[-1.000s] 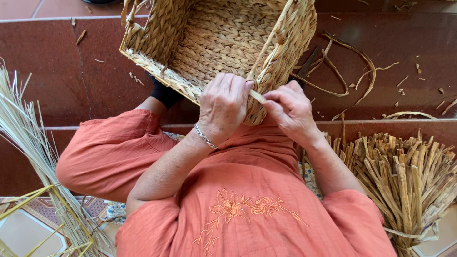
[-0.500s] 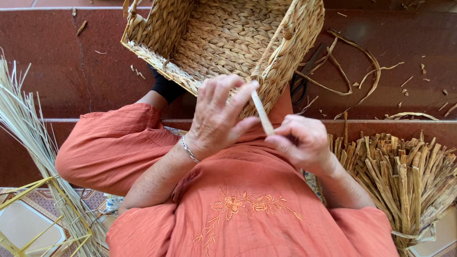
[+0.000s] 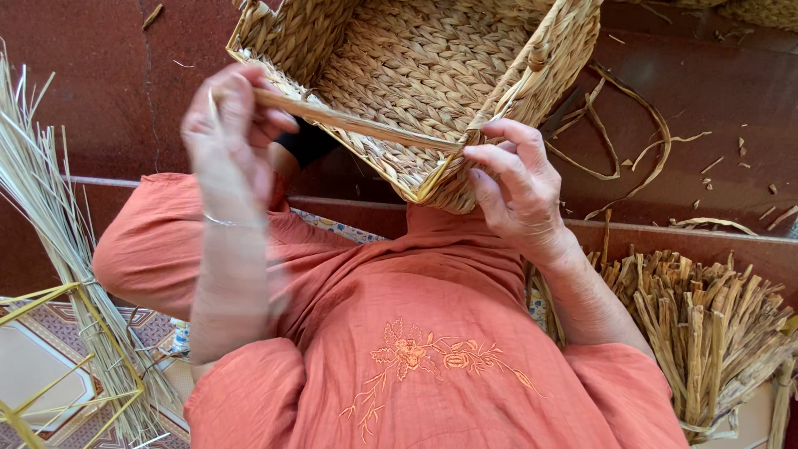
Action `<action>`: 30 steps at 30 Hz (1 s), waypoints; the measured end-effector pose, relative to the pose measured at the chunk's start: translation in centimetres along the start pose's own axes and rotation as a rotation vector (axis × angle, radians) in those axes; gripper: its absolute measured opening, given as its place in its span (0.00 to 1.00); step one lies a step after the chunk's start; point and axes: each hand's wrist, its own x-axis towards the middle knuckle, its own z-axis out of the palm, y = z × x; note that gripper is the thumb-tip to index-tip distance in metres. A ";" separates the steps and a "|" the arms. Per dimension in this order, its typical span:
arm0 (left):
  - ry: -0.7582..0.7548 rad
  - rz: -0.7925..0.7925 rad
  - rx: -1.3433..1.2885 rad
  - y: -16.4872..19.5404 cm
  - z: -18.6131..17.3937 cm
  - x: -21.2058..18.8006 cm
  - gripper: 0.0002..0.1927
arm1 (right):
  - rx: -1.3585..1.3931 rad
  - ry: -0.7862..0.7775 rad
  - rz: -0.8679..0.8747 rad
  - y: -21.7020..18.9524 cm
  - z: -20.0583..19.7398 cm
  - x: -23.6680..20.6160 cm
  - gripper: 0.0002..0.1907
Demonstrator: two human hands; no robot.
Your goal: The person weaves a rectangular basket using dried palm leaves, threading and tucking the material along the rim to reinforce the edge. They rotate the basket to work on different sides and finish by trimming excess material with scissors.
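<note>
- the strand (image 3: 357, 126) runs nearly level across the basket (image 3: 416, 75) mouth, its long axis from our left hand (image 3: 229, 133) over to our right hand (image 3: 515, 187).
- our left hand, blurred, is closed on the strand's free end, raised beside the basket's near rim.
- our right hand pinches the strand's other end against the basket's near corner, fingers together.
- the basket rests tilted on our lap.

a bundle of dried reeds (image 3: 715, 333) lies right, pale straw stalks (image 3: 50, 241) and a yellow wire frame (image 3: 58, 357) left.
</note>
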 end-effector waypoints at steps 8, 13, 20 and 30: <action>0.112 0.347 0.140 2.0 -8.0 7.9 0.25 | -0.228 -0.064 -0.106 0.3 -0.2 -0.8 0.27; -0.183 0.502 0.719 2.2 -11.0 9.7 0.09 | -0.279 -0.121 -0.135 0.5 -0.6 -0.8 0.32; -0.134 0.804 1.664 4.7 -11.9 10.3 0.18 | -0.357 -0.116 -0.162 0.3 -0.4 -0.7 0.32; -0.256 -0.200 0.203 -1.4 1.7 5.4 0.12 | -0.343 -0.086 -0.160 0.3 -0.2 -0.4 0.30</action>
